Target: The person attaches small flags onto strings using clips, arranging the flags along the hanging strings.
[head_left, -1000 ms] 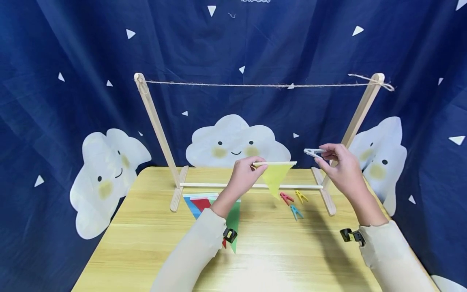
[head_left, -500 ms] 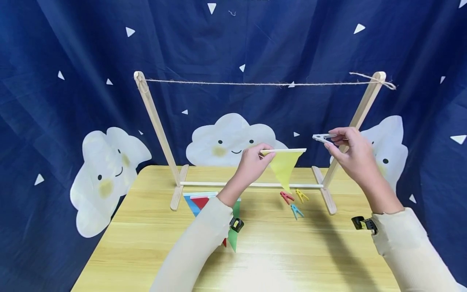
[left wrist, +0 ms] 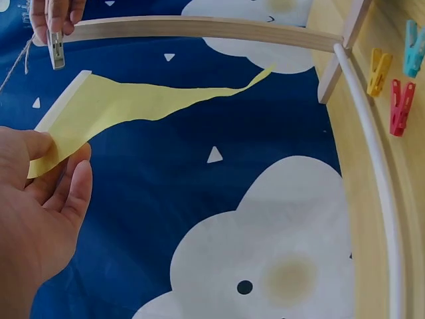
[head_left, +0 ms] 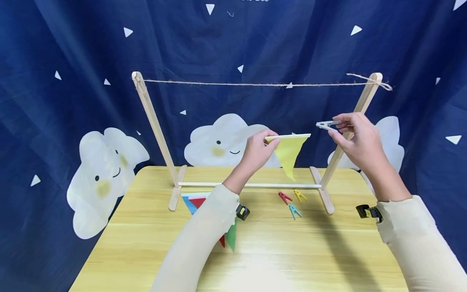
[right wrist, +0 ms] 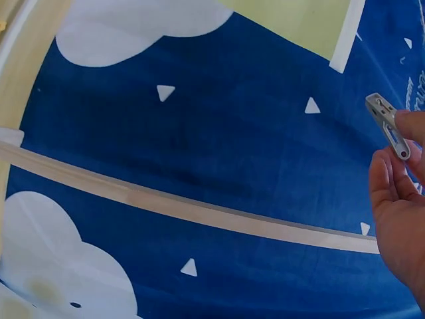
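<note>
My left hand (head_left: 260, 151) pinches the left end of a yellow triangular pennant (head_left: 289, 151) by its white top strip, holding it in the air below the twine line (head_left: 248, 84). The pennant (left wrist: 126, 106) hangs point down. My right hand (head_left: 355, 138) pinches a white clothespin (head_left: 327, 125) just right of the pennant's top edge, in front of the right wooden post (head_left: 352, 126). In the right wrist view the clothespin (right wrist: 389, 125) sits between thumb and fingers, jaws closed.
The wooden stand (head_left: 155, 121) with its low crossbar (head_left: 251, 185) stands at the back of the yellow table (head_left: 146, 243). Red (head_left: 285, 197), yellow (head_left: 300, 196) and blue (head_left: 294, 211) clothespins lie near the bar. A pile of coloured pennants (head_left: 198, 201) lies under my left forearm.
Both hands have risen toward the twine and shifted slightly right, carrying the yellow pennant and the white clothespin with them.
</note>
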Tool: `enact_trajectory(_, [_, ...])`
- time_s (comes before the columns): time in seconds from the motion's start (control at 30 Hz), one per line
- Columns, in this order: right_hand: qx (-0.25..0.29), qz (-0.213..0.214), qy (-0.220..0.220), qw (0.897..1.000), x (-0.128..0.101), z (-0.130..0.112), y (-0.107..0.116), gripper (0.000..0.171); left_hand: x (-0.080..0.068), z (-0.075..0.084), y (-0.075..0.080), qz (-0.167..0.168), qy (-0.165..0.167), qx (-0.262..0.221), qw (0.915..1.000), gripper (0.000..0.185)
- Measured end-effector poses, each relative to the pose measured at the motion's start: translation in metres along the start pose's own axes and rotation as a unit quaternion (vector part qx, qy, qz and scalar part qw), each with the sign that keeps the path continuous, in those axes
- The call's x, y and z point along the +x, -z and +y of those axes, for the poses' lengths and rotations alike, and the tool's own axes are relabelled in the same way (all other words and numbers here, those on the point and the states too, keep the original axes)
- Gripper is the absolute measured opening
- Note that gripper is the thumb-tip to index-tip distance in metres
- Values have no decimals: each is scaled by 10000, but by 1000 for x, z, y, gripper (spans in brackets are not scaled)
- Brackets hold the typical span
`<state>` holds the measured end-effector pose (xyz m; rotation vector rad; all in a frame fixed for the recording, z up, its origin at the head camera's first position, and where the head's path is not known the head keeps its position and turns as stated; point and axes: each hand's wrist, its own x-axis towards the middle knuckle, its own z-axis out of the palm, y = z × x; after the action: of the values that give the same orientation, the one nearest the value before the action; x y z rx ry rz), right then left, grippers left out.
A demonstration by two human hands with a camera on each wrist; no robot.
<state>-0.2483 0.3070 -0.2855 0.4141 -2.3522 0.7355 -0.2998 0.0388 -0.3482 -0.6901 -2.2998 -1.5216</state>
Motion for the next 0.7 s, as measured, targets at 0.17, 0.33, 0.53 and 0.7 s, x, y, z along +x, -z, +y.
enact_trajectory(0.17, [34,146,-74,9999,8,0,7,38,7,4,-4,14,44,-36,10000,12])
enact_trajectory(0.33, [113,275,-155,9994,16,4,13,36,13,11,-11,20,-7,-210,9998,11])
enact_trajectory(0.53, [71,551,-140,9984,24,7,18,36,23,20,-24,104,-13,-348,9993,12])
enact_trajectory(0.7, [153,748,-186,9969,30,3,26,39,30,29,-27,142,46,-337,9993,13])
